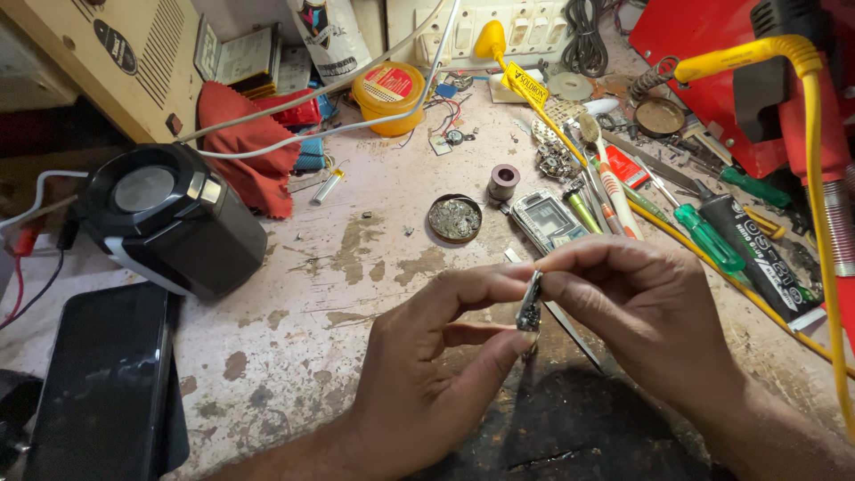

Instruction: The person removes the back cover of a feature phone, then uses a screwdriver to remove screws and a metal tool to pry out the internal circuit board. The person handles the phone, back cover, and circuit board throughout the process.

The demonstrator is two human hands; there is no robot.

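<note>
Both hands meet above a worn, stained workbench (356,267). The left hand (427,356) and right hand (641,303) pinch a small, thin grey circuit board (531,305) edge-on between closed fingertips.

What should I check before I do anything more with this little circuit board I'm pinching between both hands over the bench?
1. Left hand grips the small circuit board: ok, thumb and forefinger on it.
2. Right hand grips it too: ok, fingertips on its upper end.
3. Board face readable: not ok, it is edge-on to the camera.
4. Tweezers below the hands: ok, lying on the bench.
5. Green screwdriver nearby: ok, to the right.
6. Yellow cable clear of the hands: ok, apart.
</note>
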